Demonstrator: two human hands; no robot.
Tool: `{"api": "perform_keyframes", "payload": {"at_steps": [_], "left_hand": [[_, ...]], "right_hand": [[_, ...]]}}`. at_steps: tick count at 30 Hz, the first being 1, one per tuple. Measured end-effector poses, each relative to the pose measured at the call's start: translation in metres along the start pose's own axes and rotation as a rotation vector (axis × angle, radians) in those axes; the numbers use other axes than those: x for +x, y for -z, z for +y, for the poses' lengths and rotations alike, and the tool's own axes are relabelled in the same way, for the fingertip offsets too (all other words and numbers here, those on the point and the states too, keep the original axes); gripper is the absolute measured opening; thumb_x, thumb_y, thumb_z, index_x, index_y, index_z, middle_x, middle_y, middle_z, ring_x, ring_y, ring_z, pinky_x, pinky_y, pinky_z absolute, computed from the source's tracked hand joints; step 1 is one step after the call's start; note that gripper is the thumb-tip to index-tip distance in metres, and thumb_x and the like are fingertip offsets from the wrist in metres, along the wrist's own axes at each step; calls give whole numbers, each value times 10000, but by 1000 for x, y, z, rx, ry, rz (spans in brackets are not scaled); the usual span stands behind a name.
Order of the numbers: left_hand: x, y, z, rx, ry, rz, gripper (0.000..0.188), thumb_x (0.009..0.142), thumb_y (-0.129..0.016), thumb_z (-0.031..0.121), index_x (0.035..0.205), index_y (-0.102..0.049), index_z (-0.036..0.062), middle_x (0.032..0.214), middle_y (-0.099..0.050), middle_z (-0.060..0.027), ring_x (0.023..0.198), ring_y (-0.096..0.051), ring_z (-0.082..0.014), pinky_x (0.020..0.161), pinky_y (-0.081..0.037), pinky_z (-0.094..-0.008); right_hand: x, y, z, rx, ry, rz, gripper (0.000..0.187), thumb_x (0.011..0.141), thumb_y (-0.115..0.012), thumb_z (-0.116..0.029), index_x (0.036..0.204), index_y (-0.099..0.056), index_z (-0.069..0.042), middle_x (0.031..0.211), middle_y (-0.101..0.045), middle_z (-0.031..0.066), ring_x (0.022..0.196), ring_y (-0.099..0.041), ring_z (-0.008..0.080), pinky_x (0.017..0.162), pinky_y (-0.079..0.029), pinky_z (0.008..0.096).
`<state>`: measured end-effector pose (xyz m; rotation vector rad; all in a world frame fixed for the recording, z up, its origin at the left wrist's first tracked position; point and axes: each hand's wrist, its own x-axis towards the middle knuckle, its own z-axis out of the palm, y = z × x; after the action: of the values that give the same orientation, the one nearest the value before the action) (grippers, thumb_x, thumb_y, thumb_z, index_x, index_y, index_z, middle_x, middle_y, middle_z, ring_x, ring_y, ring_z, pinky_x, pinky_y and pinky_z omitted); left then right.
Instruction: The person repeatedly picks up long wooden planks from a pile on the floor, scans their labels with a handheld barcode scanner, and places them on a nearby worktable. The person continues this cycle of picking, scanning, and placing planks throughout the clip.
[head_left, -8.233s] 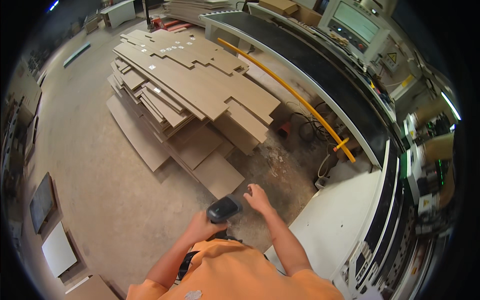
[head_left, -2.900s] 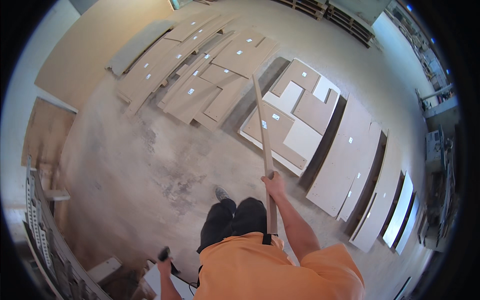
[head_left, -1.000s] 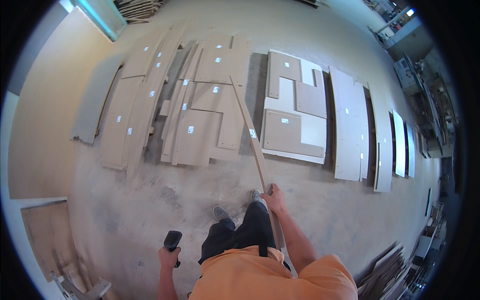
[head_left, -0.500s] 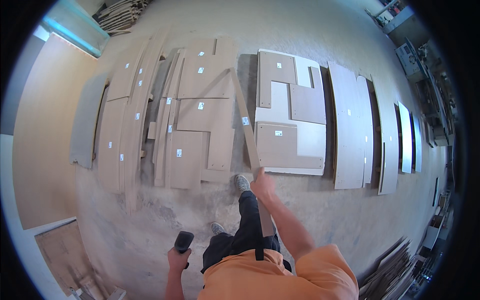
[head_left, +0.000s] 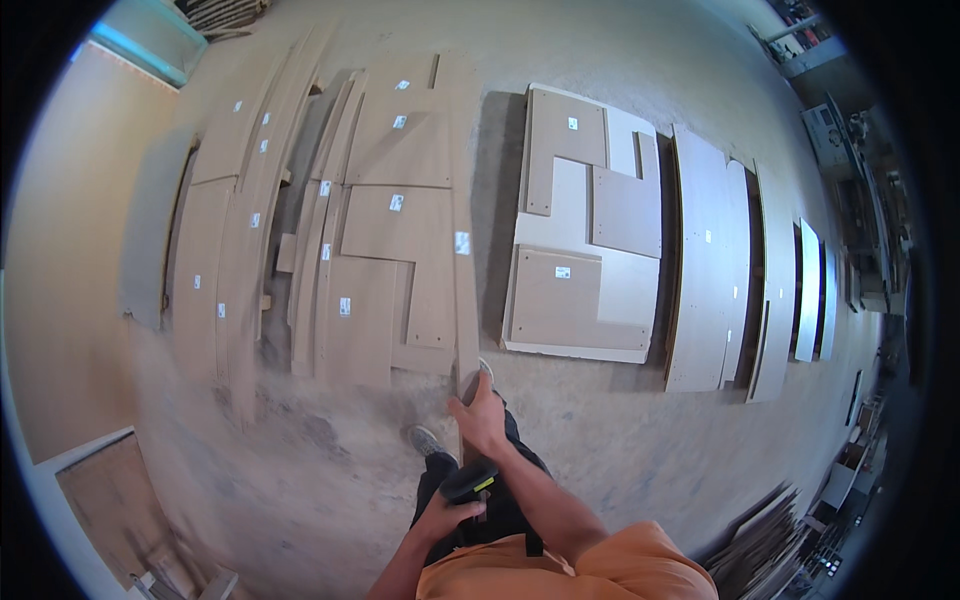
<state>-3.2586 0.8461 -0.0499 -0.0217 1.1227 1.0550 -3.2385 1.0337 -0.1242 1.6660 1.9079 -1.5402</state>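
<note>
A long narrow brown board (head_left: 464,300) with a white label stretches forward from my body, and my right hand (head_left: 484,418) is closed round its near part. My left hand (head_left: 448,516) grips a black handheld scanner (head_left: 468,482) by its handle; a yellow-green patch shows on its head. The scanner is close to the board's near end, which it and my arms partly hide. Just left of the board lies a stack of labelled brown panels (head_left: 400,150). On its right, brown cut panels (head_left: 555,300) rest on a larger white panel (head_left: 575,210).
More panel stacks lie on the concrete floor (head_left: 300,470), at the left (head_left: 215,230) and at the right (head_left: 700,270). A big tan sheet (head_left: 80,240) stands along the left side. Thin boards (head_left: 755,530) are piled at the lower right.
My right hand has swung the board leftward, nearly in line with the panel stack. My left hand has brought the scanner rightward from out at the side to the board's near end.
</note>
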Motion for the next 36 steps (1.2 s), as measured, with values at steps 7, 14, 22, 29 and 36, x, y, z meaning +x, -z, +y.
{"api": "perform_keyframes", "payload": {"at_steps": [7, 14, 22, 29, 36], "left_hand": [[23, 1, 10, -124, -52, 54, 359, 855, -719, -3, 1196, -606, -6, 968, -687, -99, 819, -674, -187, 725, -571, -353], [-11, 26, -4, 1, -114, 238, 358, 827, -729, -32, 1166, -616, -13, 943, -685, -92, 832, -682, -184, 715, -572, -341], [-7, 29, -4, -113, 31, 114, 339, 814, -764, 17, 1127, -638, -13, 922, -685, -83, 833, -677, -175, 736, -566, -347], [25, 50, -40, 418, -14, 468, 352, 799, -813, 114, 1106, -692, -6, 1006, -745, -102, 909, -702, -172, 852, -545, -332], [20, 111, -119, -42, 79, 886, 404, 777, -774, 53, 1165, -684, -13, 950, -737, -94, 839, -679, -141, 780, -535, -314]], "right_hand": [[97, 11, -6, 100, 159, 131, 880, 795, -768, -288, 1454, -338, 105, 1219, -627, 360, 1170, -619, 464, 988, -492, 452], [84, -33, -21, 51, 80, 42, 929, 803, -701, -275, 1506, -241, 122, 1199, -617, 396, 1158, -619, 480, 982, -490, 464], [92, -38, -4, 126, 120, 34, 894, 806, -692, -227, 1501, -239, 107, 1087, -657, 369, 1049, -652, 490, 901, -521, 479], [146, -42, 17, 94, 183, 204, 896, 798, -694, -248, 1530, -259, 29, 1102, -671, 346, 1043, -659, 482, 906, -524, 497], [318, -144, 81, -37, 90, 267, 802, 821, -695, -255, 1492, -327, -15, 1169, -655, 297, 1035, -648, 486, 892, -525, 540]]}}
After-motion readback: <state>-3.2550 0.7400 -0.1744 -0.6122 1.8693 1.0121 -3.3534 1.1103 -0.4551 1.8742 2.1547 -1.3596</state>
